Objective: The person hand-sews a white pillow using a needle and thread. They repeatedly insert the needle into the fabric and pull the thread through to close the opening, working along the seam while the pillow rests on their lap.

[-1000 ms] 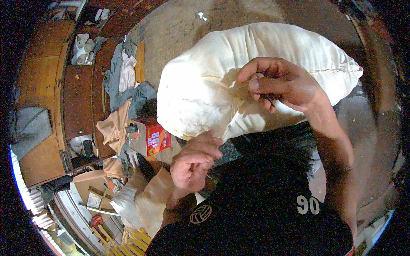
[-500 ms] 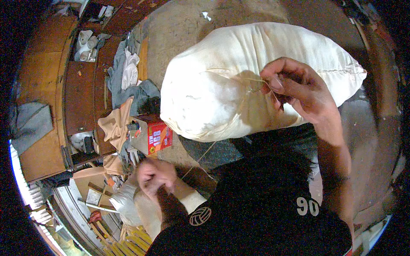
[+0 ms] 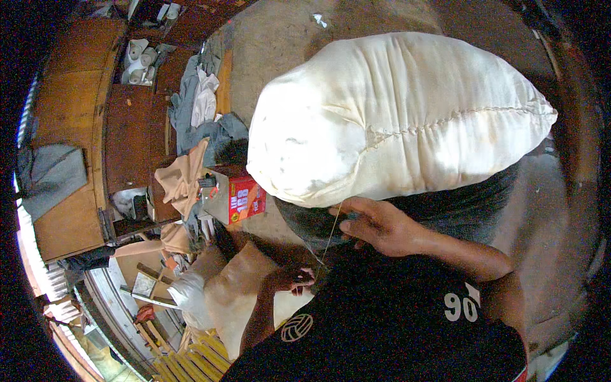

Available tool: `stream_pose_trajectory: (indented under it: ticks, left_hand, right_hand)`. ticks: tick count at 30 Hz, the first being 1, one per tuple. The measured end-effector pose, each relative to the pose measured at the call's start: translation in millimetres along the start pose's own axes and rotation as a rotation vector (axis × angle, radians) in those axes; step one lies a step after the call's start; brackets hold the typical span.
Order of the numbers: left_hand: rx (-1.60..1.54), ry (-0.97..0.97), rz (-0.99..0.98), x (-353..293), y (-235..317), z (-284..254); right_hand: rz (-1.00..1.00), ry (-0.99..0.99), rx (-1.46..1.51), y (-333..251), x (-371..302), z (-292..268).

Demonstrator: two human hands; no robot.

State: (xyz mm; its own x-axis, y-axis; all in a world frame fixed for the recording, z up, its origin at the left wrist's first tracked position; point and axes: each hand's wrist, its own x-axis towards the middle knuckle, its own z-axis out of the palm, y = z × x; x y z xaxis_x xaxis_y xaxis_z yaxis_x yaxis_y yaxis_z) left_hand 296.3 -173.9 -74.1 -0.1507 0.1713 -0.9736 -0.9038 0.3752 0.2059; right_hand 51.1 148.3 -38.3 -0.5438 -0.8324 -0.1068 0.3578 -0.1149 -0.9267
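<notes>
A big cream stuffed cushion (image 3: pixel 394 114) lies across my lap, with a hand-stitched seam (image 3: pixel 445 121) running along its top face. My right hand (image 3: pixel 379 228) sits just below the cushion's near edge, fingers pinched on a thin pale thread (image 3: pixel 330 237). The thread runs down and left to my left hand (image 3: pixel 289 279), which is closed on its lower end close to my black shirt. Whether a needle is in either hand is too small to tell.
A red box (image 3: pixel 245 196) stands on the floor left of the cushion. Heaped clothes (image 3: pixel 203 108) and a tan cloth (image 3: pixel 181 178) lie beside a wooden cabinet (image 3: pixel 70 114). A tan pillow (image 3: pixel 232 296) and wood scraps (image 3: pixel 149 280) lie at lower left.
My right hand dropped from the cushion's seam to below its near edge. My left hand swung out to the left, then came back in toward my body.
</notes>
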Motion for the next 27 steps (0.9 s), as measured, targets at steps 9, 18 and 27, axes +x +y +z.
stream_pose_trajectory:
  ticks: [9, 18, 27]
  left_hand:
    - [-0.212, 0.126, 0.399, -22, 25, -43]
    - [0.066, 0.342, 1.684, -58, 232, 61]
    - [0.168, 0.621, 1.775, -37, 280, 77]
  right_hand:
    - [-0.336, -0.057, -0.459, -70, -47, -18]
    - [-0.366, 0.351, -0.921, -92, -81, -19]
    - [-0.465, 0.401, -0.361, -75, -61, -21]
